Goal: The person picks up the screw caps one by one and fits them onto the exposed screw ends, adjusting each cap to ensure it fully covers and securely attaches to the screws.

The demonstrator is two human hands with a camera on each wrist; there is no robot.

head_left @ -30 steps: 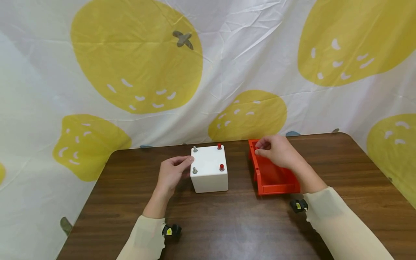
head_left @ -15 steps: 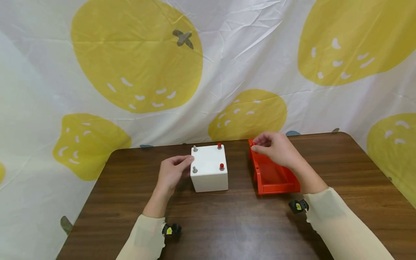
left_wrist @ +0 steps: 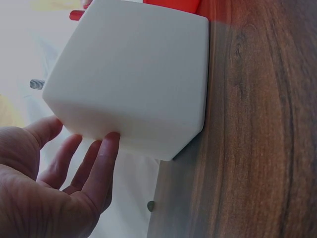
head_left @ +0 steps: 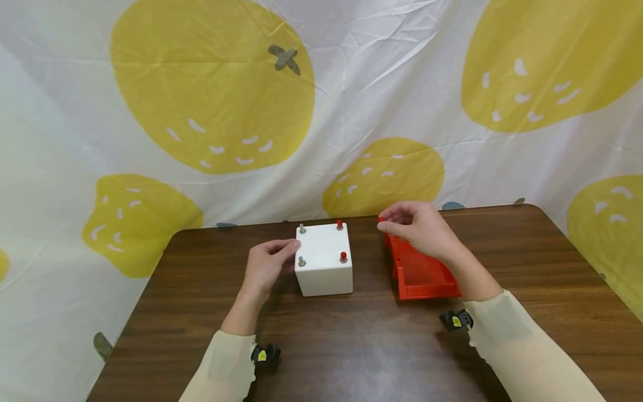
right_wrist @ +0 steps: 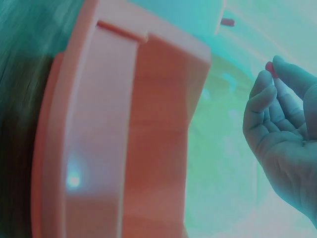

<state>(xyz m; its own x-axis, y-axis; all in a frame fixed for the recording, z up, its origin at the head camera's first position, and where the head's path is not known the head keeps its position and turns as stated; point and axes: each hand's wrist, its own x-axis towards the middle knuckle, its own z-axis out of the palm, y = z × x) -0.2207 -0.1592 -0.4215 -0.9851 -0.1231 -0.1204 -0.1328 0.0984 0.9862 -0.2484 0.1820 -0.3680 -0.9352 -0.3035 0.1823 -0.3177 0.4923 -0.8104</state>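
A white box (head_left: 323, 248) stands on the table, with several metal studs up from its top. Two studs on the right wear red caps (head_left: 343, 257); on the left, the threads of a near stud (head_left: 301, 262) and a far stud (head_left: 302, 229) are bare. My left hand (head_left: 268, 267) rests its thumb and fingertips against the box's left side, fingers fairly straight, as the left wrist view shows. Between thumb and forefinger, my right hand (head_left: 421, 230) pinches a small red cap (right_wrist: 270, 68), held over the far left corner of the red bin (head_left: 430, 291).
The bin sits right of the box, with a strip of the brown wooden table (head_left: 372, 346) between them. A white curtain (head_left: 346, 106) with yellow fruit prints hangs behind the table's far edge. Both wrists carry small black cameras (head_left: 456, 320).
My right hand has risen out of the bin and shifted left toward the box with the red cap in its fingertips. The left hand and the box have stayed put.
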